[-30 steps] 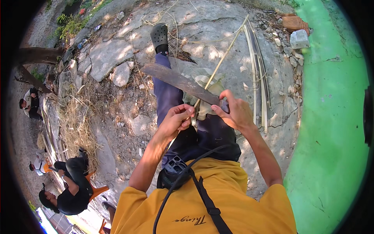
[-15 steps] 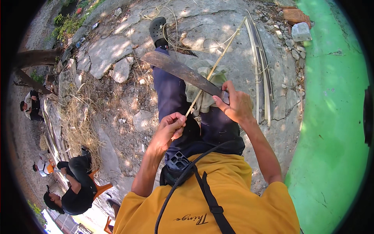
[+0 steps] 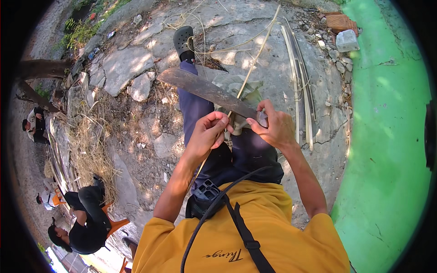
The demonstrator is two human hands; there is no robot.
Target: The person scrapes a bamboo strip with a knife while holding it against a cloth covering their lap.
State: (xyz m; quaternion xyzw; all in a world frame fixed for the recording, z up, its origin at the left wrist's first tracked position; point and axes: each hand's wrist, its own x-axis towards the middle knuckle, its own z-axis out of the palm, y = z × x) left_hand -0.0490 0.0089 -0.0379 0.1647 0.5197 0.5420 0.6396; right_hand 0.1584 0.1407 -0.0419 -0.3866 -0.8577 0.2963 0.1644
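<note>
A long dark machete (image 3: pixel 200 89) lies slantwise above my lap, its broad curved tip to the far left. My right hand (image 3: pixel 275 127) is closed on its near end, thumb and forefinger on the blade. A thin pale strip (image 3: pixel 257 55), bamboo-like, crosses the blade and runs away from me to the far ground. My left hand (image 3: pixel 209 136) pinches this strip close to the blade's near side, and its tail hangs down past my wrist. Beneath the blade, a pale greenish cloth (image 3: pixel 251 91) covers part of my legs.
Split strips (image 3: pixel 298 77) lie on cracked concrete to the right, beside a green surface (image 3: pixel 387 136). A white block (image 3: pixel 347 41) stands at the far right. Dry shavings (image 3: pixel 93 154) are heaped at left, near a person (image 3: pixel 88 234) on an orange chair (image 3: pixel 116 223). Loose strands curl near my shoe (image 3: pixel 183 41).
My left hand has moved forward along with the strip, up close to the blade. The strip's far end reaches farther away, and its tail shows below my hand. My right hand still holds the machete.
</note>
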